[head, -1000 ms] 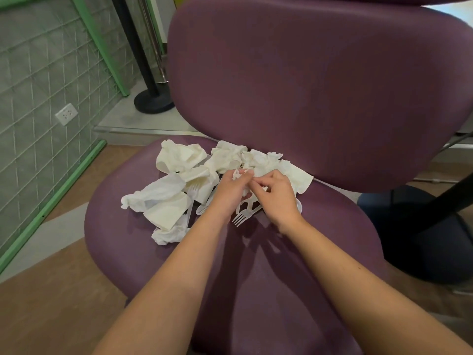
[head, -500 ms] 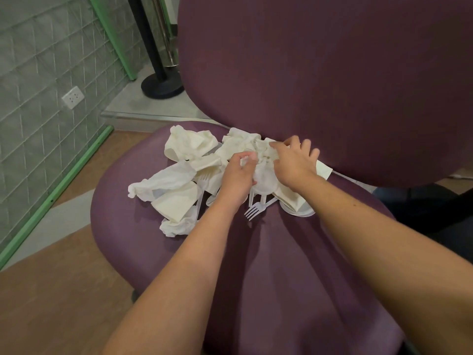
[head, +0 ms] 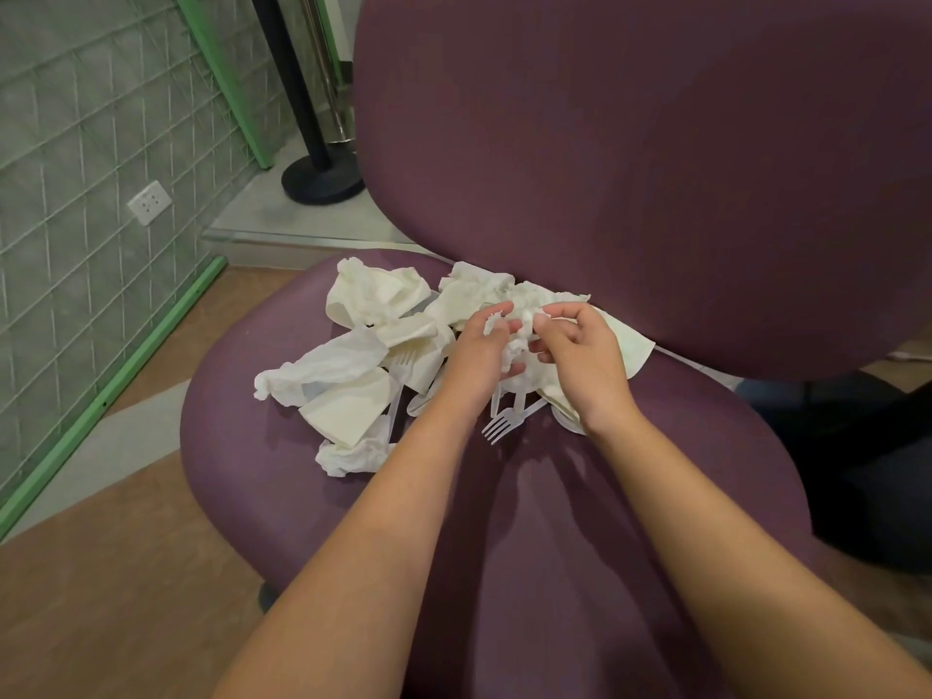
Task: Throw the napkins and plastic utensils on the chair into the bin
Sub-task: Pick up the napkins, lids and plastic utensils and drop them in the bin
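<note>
A purple chair is seen on a wooden floor, with a green-framed wire-mesh wall to the left and a black post base behind. Both arms are stretched toward the back edge of the seat, where one crumpled napkin is pinched between the left hand and the right hand. More napkins are piled along the seat's back-left part, and white plastic forks lie just below the hands.
</note>
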`<state>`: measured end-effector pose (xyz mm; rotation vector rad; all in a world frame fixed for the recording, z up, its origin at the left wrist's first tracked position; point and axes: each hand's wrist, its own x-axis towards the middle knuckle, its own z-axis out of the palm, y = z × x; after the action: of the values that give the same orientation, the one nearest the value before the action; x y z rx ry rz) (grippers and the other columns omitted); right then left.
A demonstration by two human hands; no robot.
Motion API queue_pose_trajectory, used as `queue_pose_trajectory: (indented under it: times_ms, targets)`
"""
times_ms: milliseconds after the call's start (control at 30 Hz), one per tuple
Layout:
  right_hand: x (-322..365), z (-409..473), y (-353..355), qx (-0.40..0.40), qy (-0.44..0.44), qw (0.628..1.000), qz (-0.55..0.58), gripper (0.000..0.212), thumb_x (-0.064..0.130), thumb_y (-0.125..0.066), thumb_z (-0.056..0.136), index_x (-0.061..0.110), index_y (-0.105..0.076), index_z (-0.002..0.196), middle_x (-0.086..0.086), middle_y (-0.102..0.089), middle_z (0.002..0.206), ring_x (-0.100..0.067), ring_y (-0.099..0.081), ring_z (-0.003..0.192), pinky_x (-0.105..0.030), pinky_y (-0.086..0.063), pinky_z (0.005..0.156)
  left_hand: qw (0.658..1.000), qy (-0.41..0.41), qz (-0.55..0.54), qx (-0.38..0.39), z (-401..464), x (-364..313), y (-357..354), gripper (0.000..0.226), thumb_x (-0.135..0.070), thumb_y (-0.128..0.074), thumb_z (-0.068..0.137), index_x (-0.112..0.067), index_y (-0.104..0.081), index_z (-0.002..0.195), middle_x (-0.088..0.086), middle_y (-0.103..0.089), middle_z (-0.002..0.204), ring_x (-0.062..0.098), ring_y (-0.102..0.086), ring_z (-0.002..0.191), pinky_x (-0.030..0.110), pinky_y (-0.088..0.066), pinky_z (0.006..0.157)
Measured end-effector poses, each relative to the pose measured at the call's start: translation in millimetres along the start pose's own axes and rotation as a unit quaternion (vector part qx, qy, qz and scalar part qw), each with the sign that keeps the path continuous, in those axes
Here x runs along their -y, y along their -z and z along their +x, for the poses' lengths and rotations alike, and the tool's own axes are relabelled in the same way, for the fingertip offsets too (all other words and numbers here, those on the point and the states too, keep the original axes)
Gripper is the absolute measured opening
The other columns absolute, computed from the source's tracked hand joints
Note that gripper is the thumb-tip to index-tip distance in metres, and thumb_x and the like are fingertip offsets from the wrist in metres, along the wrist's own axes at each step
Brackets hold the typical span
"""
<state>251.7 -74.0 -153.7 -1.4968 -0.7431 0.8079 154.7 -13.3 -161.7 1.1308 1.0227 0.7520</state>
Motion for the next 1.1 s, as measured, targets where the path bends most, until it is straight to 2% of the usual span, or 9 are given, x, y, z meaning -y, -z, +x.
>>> queue_pose_trajectory:
  times_ms: [267,367,467,567,700,800,900,1000,1100]
  targets:
    - [-7.1,-13.2,-8.2,-0.073,0.036,0.995,-0.05,0.005,0.017,-0.07,0.087,0.018,-0.066,0.09,0.003,-0.067,0.092,-0.008,-0.061,0.076,-0.016,-0.047,0.073,0.999,0.007,-0.035,0.028,-4.8,-5.0,-3.6,0.026,-0.02,-0.037,0.105,-0.019,-0.059,0.119,0.008,-0.062,0.109,0.017,-0.064,0.092,0.031,-0.056,0.08]
    - [-12.5,-19.4,-12.3,-0.068,0.06,0.991,-0.095,0.007,0.019,-0.069,0.088,0.018,-0.074,0.093,0.003,-0.059,0.098,0.0,-0.057,0.077,-0.005,-0.041,0.071,0.999,0.017,-0.022,0.031,-4.8,-5.7,-4.3,0.022,-0.028,-0.046,0.102,-0.026,-0.061,0.116,0.003,-0.062,0.108,0.023,-0.063,0.105,0.037,-0.049,0.092]
    - [-19.2,-27.5,-16.4,-0.045,0.081,0.989,-0.113,0.016,0.011,-0.061,0.092,0.018,-0.071,0.101,0.004,-0.061,0.1,-0.001,-0.058,0.088,-0.009,-0.043,0.079,0.999,0.025,0.008,0.027,-4.7,-5.8,-1.5,0.027,-0.035,-0.059,0.094,-0.029,-0.062,0.12,-0.008,-0.062,0.12,0.013,-0.057,0.116,0.033,-0.043,0.099]
    - [-27.3,-30.6,-16.1,-0.004,0.056,0.994,-0.095,0.042,-0.005,-0.051,0.085,0.024,-0.053,0.116,0.005,-0.063,0.108,-0.009,-0.055,0.094,-0.019,-0.046,0.083,1.0,0.015,-0.006,0.016,-5.0,-6.4,2.9,0.023,-0.026,-0.063,0.091,-0.031,-0.066,0.113,-0.009,-0.063,0.121,0.011,-0.058,0.1,0.027,-0.045,0.089]
    - [-37.2,-23.0,-10.6,0.046,0.093,0.955,-0.28,0.055,0.001,-0.055,0.083,0.023,-0.05,0.134,0.004,-0.053,0.125,-0.019,-0.04,0.112,-0.029,-0.038,0.098,0.998,0.019,-0.062,0.019,-6.7,-11.7,2.6,0.016,-0.026,-0.069,0.084,-0.032,-0.073,0.099,-0.007,-0.058,0.1,0.01,-0.049,0.078,0.023,-0.041,0.066]
    - [-36.5,-16.0,-11.4,0.019,0.13,0.94,-0.316,0.021,0.018,-0.058,0.094,0.021,-0.069,0.112,-0.001,-0.062,0.103,-0.022,-0.045,0.103,-0.029,-0.037,0.09,0.997,0.022,-0.069,0.013,-5.1,-13.2,2.1,0.022,-0.039,-0.072,0.077,-0.031,-0.075,0.097,0.001,-0.053,0.098,0.011,-0.046,0.07,0.024,-0.038,0.062]
    - [-32.0,-15.4,-9.9,-0.005,0.125,0.955,-0.27,0.022,0.017,-0.056,0.096,0.021,-0.075,0.107,0.004,-0.053,0.083,-0.017,-0.05,0.087,-0.019,-0.034,0.074,1.0,0.018,-0.017,-0.004,-1.7,-11.4,6.5,0.032,-0.044,-0.069,0.084,-0.027,-0.07,0.111,0.0,-0.06,0.101,0.013,-0.052,0.08,0.027,-0.043,0.071]
    - [-22.8,-16.0,-8.0,-0.06,0.077,0.978,-0.184,0.026,0.014,-0.058,0.094,0.021,-0.072,0.115,0.009,-0.045,0.081,-0.005,-0.048,0.073,-0.006,-0.035,0.068,0.998,0.025,0.039,0.038,-1.7,-6.7,12.2,0.035,-0.052,-0.066,0.084,-0.031,-0.067,0.112,-0.007,-0.067,0.109,0.015,-0.059,0.098,0.032,-0.048,0.085]
    - [-12.2,-15.2,-6.5,-0.068,0.065,0.985,-0.145,0.03,0.01,-0.058,0.09,0.033,-0.074,0.1,0.011,-0.052,0.074,-0.005,-0.047,0.062,-0.011,-0.036,0.059,0.991,0.029,0.087,0.094,-5.2,-5.5,12.8,0.046,-0.057,-0.072,0.076,-0.033,-0.066,0.115,-0.014,-0.068,0.106,0.005,-0.058,0.083,0.022,-0.044,0.071]
